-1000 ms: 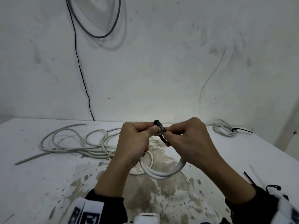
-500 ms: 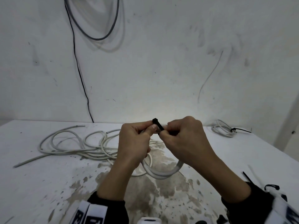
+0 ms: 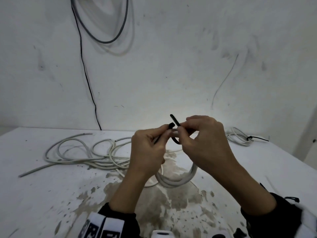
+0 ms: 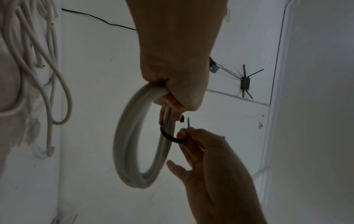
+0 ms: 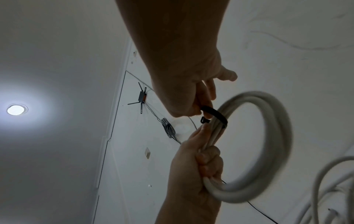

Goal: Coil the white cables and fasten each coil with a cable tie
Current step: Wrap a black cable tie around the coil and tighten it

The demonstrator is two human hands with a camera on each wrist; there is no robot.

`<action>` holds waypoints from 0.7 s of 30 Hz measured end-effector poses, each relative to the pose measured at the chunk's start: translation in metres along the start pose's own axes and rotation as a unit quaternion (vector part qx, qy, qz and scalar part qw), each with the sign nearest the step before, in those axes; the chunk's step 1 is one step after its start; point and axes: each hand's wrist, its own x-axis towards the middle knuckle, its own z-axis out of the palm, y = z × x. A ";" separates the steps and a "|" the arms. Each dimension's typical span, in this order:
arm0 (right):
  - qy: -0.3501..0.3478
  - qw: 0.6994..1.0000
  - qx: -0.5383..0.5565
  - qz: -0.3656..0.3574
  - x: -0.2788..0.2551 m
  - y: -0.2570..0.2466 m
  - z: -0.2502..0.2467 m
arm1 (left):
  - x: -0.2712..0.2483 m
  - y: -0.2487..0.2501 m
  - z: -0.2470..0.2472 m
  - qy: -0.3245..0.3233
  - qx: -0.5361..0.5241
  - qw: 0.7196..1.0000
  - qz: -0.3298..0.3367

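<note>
A small white cable coil (image 3: pixel 178 180) hangs from my left hand (image 3: pixel 164 133), which grips its top strands and pinches the head of a black cable tie (image 3: pixel 171 125). The tie loops under the strands. My right hand (image 3: pixel 181 131) pinches the tie's tail, and the tip sticks up just beside the head, not inside it. In the left wrist view the tie (image 4: pixel 168 135) curves round the coil (image 4: pixel 134 136) towards the right hand (image 4: pixel 184 136). The right wrist view shows the tie (image 5: pixel 215 114) wrapped over the coil (image 5: pixel 272 144), with the left hand (image 5: pixel 203 131) below.
Loose white cables (image 3: pixel 82 152) sprawl over the left of the white, stained table (image 3: pixel 51 194). A tied coil (image 3: pixel 238 137) lies at the back right. A black wire (image 3: pixel 85 74) and a grey cable loop (image 3: pixel 109 40) hang on the wall behind.
Both hands have risen a little and drawn slightly apart. The tie's tail tip now stands clear beside its head, where before the fingers covered it.
</note>
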 end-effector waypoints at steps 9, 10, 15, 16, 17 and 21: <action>0.029 0.986 -0.092 -0.137 -0.006 0.006 0.012 | 0.007 0.000 -0.008 0.009 -0.116 0.987 -0.113; 0.027 0.984 -0.106 -0.143 -0.007 0.007 0.014 | 0.006 0.001 -0.008 0.006 -0.112 0.988 -0.110; 0.041 0.982 -0.101 -0.155 -0.009 0.007 0.014 | 0.007 0.003 -0.011 0.006 -0.112 0.987 -0.115; 0.038 0.981 -0.104 -0.158 -0.010 0.007 0.015 | 0.007 0.003 -0.011 0.006 -0.110 0.987 -0.116; 0.035 0.981 -0.105 -0.158 -0.010 0.007 0.016 | 0.007 0.003 -0.012 0.006 -0.107 0.987 -0.116; 0.029 0.981 -0.112 -0.158 -0.012 0.005 0.017 | 0.006 0.004 -0.011 0.005 -0.091 0.990 -0.103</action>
